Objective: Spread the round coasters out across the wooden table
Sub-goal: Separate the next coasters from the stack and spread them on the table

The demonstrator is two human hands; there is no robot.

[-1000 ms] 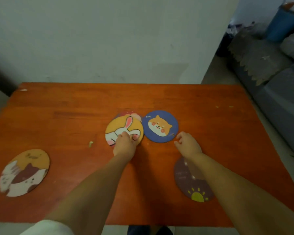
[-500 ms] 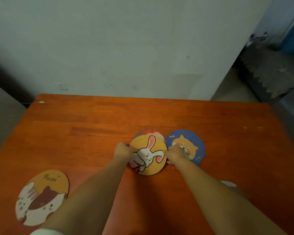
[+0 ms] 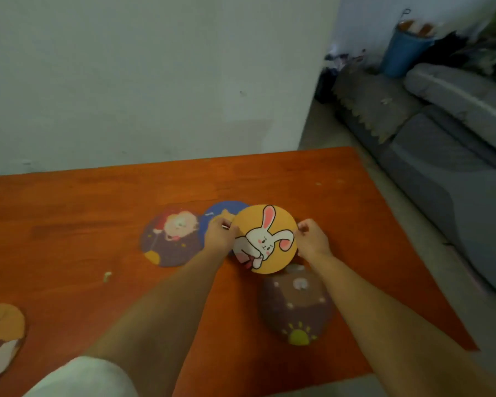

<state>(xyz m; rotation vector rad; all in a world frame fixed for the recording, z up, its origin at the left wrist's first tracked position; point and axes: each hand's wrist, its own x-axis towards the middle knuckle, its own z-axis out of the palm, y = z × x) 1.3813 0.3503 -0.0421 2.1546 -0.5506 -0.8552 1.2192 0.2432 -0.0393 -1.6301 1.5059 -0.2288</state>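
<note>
Yellow round rabbit coaster [image 3: 265,239] sits pinched at its two side edges, left hand [image 3: 221,234] and right hand [image 3: 311,239] each with grip clamped on it, held above the orange wooden tabletop [image 3: 83,224]. Behind it lies a blue round coaster [image 3: 216,209], beside that a purple one [image 3: 169,239]. Another purple coaster with a sun [image 3: 295,308] lies nearer, and a brown cat coaster [image 3: 0,336] well apart at the left edge.
</note>
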